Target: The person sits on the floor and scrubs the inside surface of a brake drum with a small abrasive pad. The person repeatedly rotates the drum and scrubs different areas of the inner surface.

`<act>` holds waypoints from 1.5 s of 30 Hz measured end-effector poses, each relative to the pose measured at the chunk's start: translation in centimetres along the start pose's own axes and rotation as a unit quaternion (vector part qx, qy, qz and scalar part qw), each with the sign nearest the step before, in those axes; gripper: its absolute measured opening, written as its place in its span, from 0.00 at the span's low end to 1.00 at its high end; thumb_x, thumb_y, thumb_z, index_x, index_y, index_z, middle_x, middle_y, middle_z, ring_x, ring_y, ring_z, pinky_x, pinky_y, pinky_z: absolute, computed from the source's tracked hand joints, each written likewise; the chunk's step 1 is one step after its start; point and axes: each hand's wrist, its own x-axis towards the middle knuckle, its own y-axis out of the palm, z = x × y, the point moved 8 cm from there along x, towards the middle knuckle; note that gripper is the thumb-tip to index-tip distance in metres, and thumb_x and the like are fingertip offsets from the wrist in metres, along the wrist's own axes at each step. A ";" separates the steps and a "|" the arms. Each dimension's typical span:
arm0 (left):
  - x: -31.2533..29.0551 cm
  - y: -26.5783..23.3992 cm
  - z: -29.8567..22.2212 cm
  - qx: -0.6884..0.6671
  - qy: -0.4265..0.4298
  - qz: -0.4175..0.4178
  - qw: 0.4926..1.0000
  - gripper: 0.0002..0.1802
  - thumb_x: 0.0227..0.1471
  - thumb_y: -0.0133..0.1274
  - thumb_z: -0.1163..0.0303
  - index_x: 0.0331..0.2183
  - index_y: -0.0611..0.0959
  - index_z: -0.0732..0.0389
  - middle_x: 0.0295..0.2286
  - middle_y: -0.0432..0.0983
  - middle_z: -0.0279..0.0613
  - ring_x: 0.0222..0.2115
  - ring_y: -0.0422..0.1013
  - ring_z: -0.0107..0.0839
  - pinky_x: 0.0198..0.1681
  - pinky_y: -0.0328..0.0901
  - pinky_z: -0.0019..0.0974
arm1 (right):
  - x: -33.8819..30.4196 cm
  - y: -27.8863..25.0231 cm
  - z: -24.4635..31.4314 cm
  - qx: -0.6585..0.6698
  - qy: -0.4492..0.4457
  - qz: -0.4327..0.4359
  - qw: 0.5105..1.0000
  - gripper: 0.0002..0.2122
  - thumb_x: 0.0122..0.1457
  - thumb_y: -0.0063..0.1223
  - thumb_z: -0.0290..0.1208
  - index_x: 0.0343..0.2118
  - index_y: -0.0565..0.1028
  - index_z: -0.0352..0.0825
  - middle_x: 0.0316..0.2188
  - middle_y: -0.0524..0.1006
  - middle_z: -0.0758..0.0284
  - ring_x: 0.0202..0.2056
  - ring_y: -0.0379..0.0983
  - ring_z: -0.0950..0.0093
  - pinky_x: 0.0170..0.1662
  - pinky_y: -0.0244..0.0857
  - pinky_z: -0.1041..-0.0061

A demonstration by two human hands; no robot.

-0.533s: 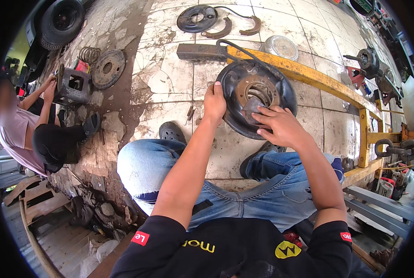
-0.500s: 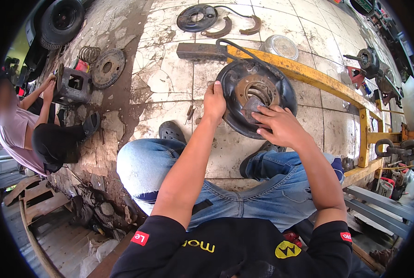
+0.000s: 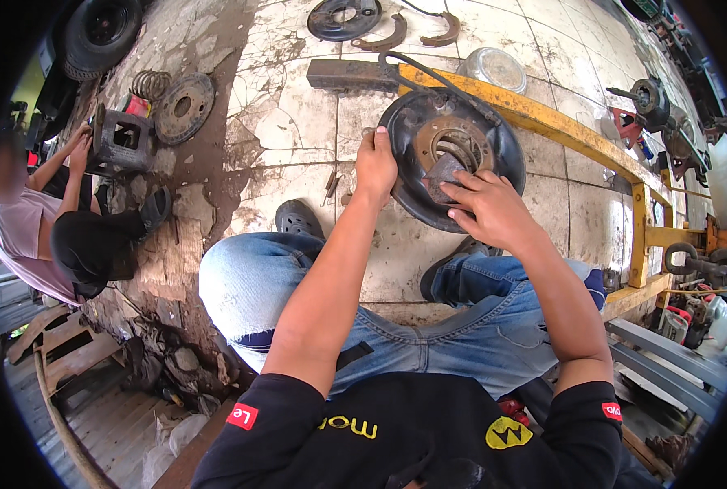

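A black drum-brake backing plate (image 3: 412, 191), with a rusty brown flange around its centre hole, is held tilted in front of my knees. My left hand (image 3: 375, 167) is closed on its left rim, thumb on the upper face. In my right hand (image 3: 489, 208) is a small grey-brown piece of sandpaper (image 3: 441, 176), pressed by the fingers against the plate just below the centre hole. A black cable (image 3: 437, 75) runs from the plate's top in a loop over the yellow steel frame behind it. The underside of the plate is hidden.
Beyond the yellow frame (image 3: 559, 134) lie another backing plate (image 3: 343, 20), curved brake shoes (image 3: 388, 37) and a round metal drum (image 3: 494, 69). At left, another person (image 3: 41, 216) sits near a dark metal housing (image 3: 123, 145), a coil spring and a rusty disc (image 3: 184, 108).
The scene has shifted slightly upward in view. My right hand and the sandpaper have moved a little over the plate; my left hand keeps its hold on the rim.
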 end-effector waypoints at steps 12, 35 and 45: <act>0.8 -0.2 0.8 -0.020 0.002 0.002 1.000 0.26 0.66 0.39 0.56 0.50 0.72 0.72 0.42 0.75 0.51 0.41 0.70 0.35 0.47 0.64 0.36 | 0.2 -0.2 0.3 0.004 0.004 0.011 1.000 0.17 0.57 0.53 0.34 0.51 0.76 0.40 0.55 0.72 0.63 0.52 0.68 0.64 0.55 0.61 0.63; 0.6 -0.3 0.6 0.010 -0.031 0.009 0.999 0.28 0.66 0.37 0.55 0.52 0.70 0.72 0.44 0.74 0.53 0.43 0.70 0.36 0.47 0.65 0.37 | -1.5 4.2 -0.9 0.052 0.061 0.094 0.992 0.37 0.65 0.27 0.60 0.65 0.54 0.30 0.67 0.51 0.54 0.68 0.41 0.56 0.68 0.42 0.61; 0.4 -0.2 0.8 0.039 -0.026 0.001 0.999 0.28 0.66 0.37 0.54 0.52 0.70 0.70 0.44 0.74 0.53 0.43 0.70 0.38 0.47 0.65 0.39 | -1.1 3.5 -3.3 0.010 0.152 0.079 0.985 0.37 0.65 0.28 0.59 0.66 0.51 0.32 0.68 0.46 0.55 0.69 0.40 0.58 0.64 0.48 0.53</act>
